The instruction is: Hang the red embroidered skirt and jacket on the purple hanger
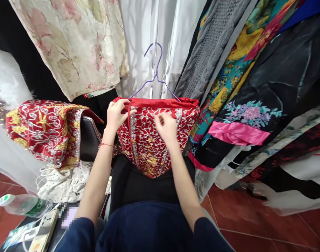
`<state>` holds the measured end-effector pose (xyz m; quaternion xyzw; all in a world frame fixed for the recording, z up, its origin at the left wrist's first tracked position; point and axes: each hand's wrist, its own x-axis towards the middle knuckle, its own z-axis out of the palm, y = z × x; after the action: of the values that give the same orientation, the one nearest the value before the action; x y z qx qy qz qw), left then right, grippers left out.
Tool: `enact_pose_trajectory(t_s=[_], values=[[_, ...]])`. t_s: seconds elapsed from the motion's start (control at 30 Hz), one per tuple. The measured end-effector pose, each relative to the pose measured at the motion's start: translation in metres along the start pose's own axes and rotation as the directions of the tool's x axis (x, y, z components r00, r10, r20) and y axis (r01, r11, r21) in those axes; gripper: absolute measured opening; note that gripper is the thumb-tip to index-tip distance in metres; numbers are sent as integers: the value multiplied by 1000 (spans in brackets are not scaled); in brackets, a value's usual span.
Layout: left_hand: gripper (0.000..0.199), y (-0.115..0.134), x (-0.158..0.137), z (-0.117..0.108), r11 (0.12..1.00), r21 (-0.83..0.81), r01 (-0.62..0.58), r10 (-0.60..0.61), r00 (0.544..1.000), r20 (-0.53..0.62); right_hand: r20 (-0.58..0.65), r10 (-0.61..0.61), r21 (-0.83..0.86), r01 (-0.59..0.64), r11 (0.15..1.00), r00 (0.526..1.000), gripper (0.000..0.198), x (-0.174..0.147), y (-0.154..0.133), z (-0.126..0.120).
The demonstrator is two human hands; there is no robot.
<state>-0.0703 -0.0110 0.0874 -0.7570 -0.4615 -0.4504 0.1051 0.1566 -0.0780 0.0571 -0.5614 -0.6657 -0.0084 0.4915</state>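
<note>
A red embroidered skirt (149,140) with silver and gold stitching lies across my lap, its plain red waistband (160,102) at the top. The purple wire hanger (157,75) rises from behind that waistband, hook upward. My left hand (118,114) grips the skirt at the left end of the waistband, thumb and fingers around the edge. Beside those fingers a thin red cord (129,122) hangs down the front. Over the skirt's middle, just below the band, my right hand (166,126) is curled closed and slightly blurred; what its fingertips hold is hidden.
At left, a matching red embroidered garment (49,129) drapes over a dark support, with dotted white cloth (68,182) below. A plastic bottle (25,205) and power strip (46,227) sit lower left. Hanging clothes (244,87) crowd the right; a floral cream garment (76,45) hangs upper left.
</note>
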Motion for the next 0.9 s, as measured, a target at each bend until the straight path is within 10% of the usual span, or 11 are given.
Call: enact_pose_trajectory(t_s=[0.07, 0.2, 0.33, 0.6, 0.8, 0.9], values=[[61, -6, -3, -2, 999, 34, 2, -1, 999, -44, -148, -141, -266, 98, 959, 979, 32, 24, 21, -42], [74, -26, -8, 8, 985, 57, 164, -147, 962, -231, -2, -225, -541, 188, 820, 974, 35, 50, 72, -98], [39, -49, -3, 32, 922, -166, 349, -377, 906, -190, 144, -251, -442, 289, 849, 957, 22, 51, 110, -115], [18, -62, 15, 41, 847, -448, 286, -409, 889, -205, 124, -353, -33, 360, 932, 927, 17, 46, 121, -126], [13, -62, 10, 43, 405, -777, 483, -803, 594, -49, 79, -196, 152, 183, 971, 977, 19, 38, 132, -124], [10, -50, -3, 49, 252, -794, 553, -807, 573, 144, 66, -117, 265, 95, 960, 991, 22, 31, 142, -117]])
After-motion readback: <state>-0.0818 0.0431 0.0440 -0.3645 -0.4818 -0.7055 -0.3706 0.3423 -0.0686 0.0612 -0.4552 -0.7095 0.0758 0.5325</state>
